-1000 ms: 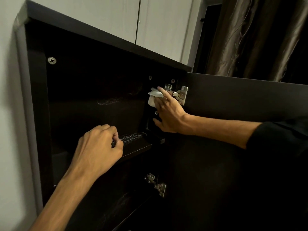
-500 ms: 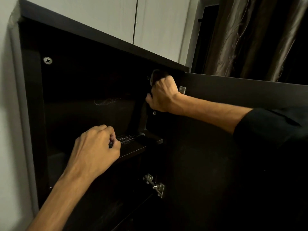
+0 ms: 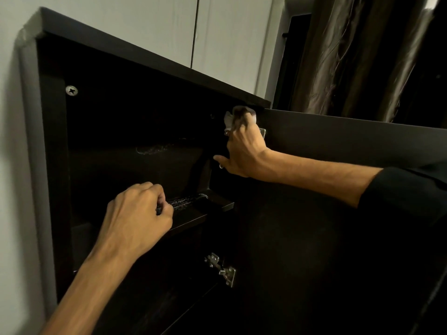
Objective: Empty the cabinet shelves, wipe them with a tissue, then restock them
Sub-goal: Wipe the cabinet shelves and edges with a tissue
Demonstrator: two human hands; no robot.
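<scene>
A dark wooden cabinet (image 3: 150,61) stands open in front of me, its upper compartment dark and bare of items. My right hand (image 3: 244,153) presses a crumpled white tissue (image 3: 238,118) against the top right inner corner, by the upper door hinge. My left hand (image 3: 137,216) is curled over the front edge of the middle shelf (image 3: 205,211), fingers hooked on it. The shelf surface shows pale scuff marks.
The open cabinet door (image 3: 338,146) swings out to the right under my right forearm. A metal lower hinge (image 3: 221,268) sits below the shelf. A screw head (image 3: 71,90) shows on the left inner wall. Dark curtains (image 3: 362,56) hang at the back right.
My right hand has carried the tissue upward, from the hinge area to the top inner corner. My left hand has stayed on the shelf edge.
</scene>
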